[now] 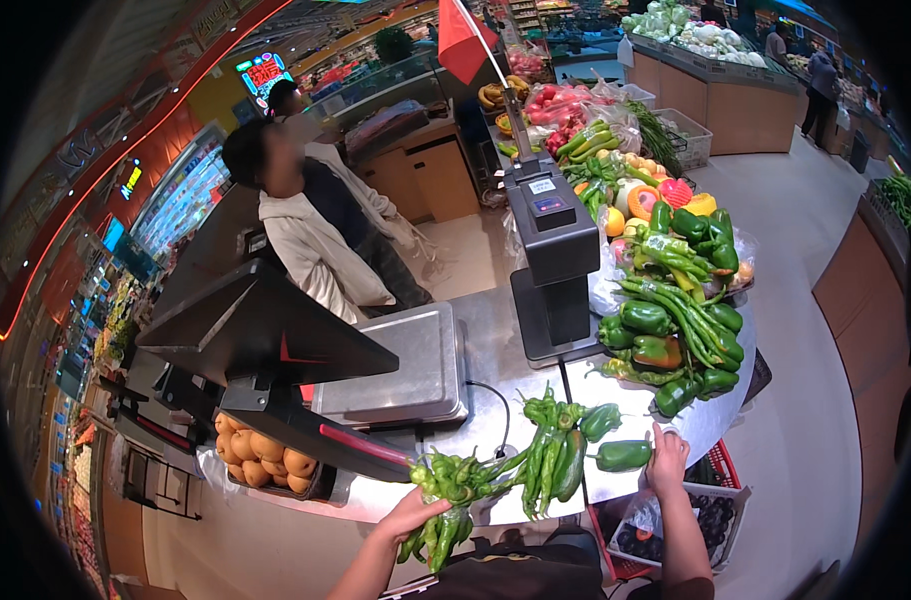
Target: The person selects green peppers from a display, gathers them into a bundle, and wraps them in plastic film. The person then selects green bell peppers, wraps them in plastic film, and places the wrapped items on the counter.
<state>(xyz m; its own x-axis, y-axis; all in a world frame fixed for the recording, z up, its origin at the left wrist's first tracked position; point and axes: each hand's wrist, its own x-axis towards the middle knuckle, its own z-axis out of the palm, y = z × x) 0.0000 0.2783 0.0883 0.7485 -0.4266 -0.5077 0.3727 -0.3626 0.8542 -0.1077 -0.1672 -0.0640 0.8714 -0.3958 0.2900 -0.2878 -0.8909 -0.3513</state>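
Observation:
My left hand (pixel 416 514) grips a bunch of long green chili peppers (pixel 444 529) at the counter's front edge, with stems upward and tips hanging below. My right hand (pixel 666 459) is at the right end of a green bell pepper (pixel 623 456) on the metal counter (pixel 605 397). Its fingers seem to touch the pepper, but whether they grip it is unclear. Between my hands lie more long green peppers (pixel 547 457) and another bell pepper (pixel 600 421). A large pile of green peppers (pixel 650 319) sits farther back on the right.
A weighing scale (pixel 395 367) and a dark monitor (pixel 268 322) stand at left, near boxed round brown fruit (pixel 264 454). A black device on a stand (pixel 553 232) rises behind. Mixed produce (pixel 631 199) lines the right. Two people (pixel 313 217) stand across the counter. Below right sits a box of dark fruit (pixel 714 517).

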